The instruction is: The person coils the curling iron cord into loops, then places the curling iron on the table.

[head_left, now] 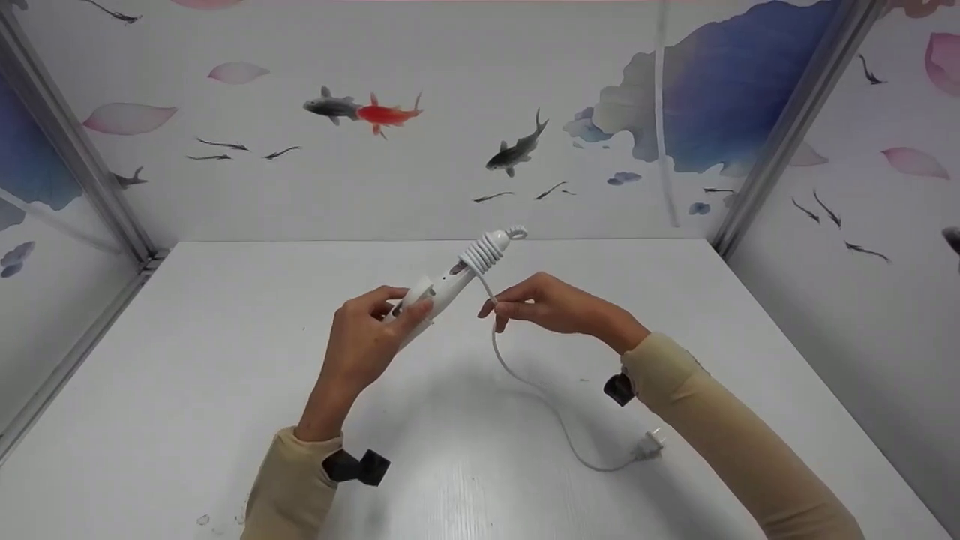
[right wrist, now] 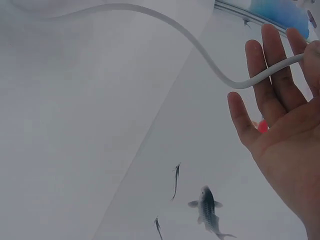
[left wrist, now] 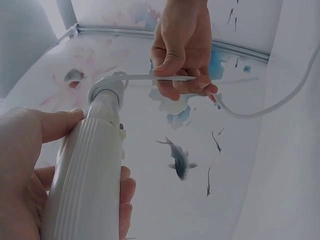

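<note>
A slim white electric appliance, shaped like a hair iron [head_left: 448,289], is tilted up and to the right above the table. My left hand [head_left: 365,337] grips its thick body, thumb on one side and fingers round the other; ridges on the body [left wrist: 87,185] show in the left wrist view. Several turns of white power cord [head_left: 482,253] wrap the far end, below a small coiled strain relief [head_left: 517,232]. Right of it, my right hand [head_left: 551,304] pinches the cord between thumb and fingers. From there the cord hangs in a curve to a two-pin plug [head_left: 651,442].
The white table [head_left: 247,375] lies under both hands. Panels printed with fish and petals [head_left: 450,45] enclose it at the back and sides, with metal posts [head_left: 795,127] at the corners. Black wrist cameras [head_left: 373,467] sit at both sleeves.
</note>
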`<move>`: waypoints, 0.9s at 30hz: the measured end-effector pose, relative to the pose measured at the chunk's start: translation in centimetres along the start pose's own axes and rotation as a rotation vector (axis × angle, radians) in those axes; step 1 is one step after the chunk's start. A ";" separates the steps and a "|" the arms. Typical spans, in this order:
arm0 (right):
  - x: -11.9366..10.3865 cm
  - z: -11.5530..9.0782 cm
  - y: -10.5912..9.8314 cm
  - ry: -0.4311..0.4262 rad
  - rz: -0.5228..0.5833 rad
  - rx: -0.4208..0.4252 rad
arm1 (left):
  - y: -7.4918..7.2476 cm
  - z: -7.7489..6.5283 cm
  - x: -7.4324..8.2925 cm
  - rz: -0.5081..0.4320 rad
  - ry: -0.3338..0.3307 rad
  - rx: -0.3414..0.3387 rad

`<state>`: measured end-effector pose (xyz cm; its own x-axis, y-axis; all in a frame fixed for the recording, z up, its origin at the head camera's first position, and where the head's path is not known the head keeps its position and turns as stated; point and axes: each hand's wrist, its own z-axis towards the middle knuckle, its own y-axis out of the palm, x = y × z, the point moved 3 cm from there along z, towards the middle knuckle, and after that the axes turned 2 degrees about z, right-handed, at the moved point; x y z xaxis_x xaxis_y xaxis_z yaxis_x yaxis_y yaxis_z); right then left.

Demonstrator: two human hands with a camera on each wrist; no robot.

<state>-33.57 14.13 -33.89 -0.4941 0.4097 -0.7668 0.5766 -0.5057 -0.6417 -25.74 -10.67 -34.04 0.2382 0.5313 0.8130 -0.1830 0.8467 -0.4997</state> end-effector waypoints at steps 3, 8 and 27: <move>0.1 0.1 0.3 0.000 0.007 -0.014 | 0.1 0.0 0.0 0.002 -0.001 -0.008; 0.2 0.4 0.5 0.020 -0.009 -0.017 | -0.1 0.0 0.0 -0.012 -0.010 -0.030; 1.8 0.7 -1.1 0.065 -0.142 0.061 | 0.2 -0.1 -0.1 -0.045 0.056 -0.159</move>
<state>-35.53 14.89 -34.53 -0.5235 0.5272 -0.6694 0.4625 -0.4840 -0.7429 -25.70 -10.51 -34.22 0.2966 0.4899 0.8198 -0.0185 0.8612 -0.5079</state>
